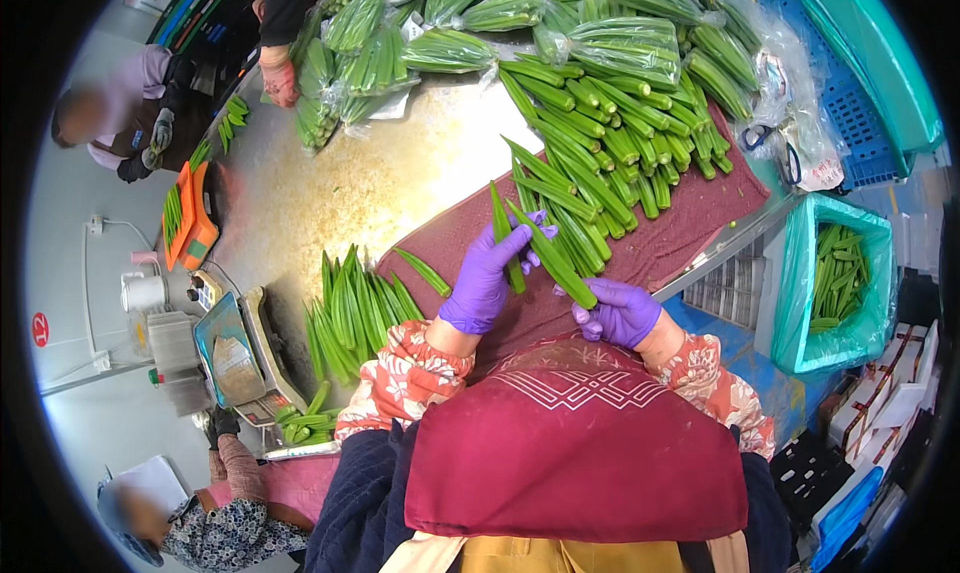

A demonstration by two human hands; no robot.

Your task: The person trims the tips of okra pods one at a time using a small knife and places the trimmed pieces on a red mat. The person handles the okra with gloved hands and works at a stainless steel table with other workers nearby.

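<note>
Both hands wear purple gloves. My left hand (491, 273) grips an okra pod (503, 235) upright between its fingers and thumb. A second okra pod (555, 259) slants between the hands; my right hand (616, 312) pinches its stem end, and its tip reaches the left fingertips. Just beyond them a large pile of okra (600, 145) lies on a dark red cloth (720, 190), stem ends mostly towards the right. One loose pod (422, 271) rests at the cloth's left edge. Left of it, more okra (352, 310) stands in a loose row on the metal table (330, 190).
Bagged okra (450, 47) covers the table's far side. Scissors (791, 160) lie by plastic bags at the right. A lined bin (795, 295) holds okra below the table edge. Left are a scale (259, 393) and an orange tray (199, 228). Several co-workers stand around.
</note>
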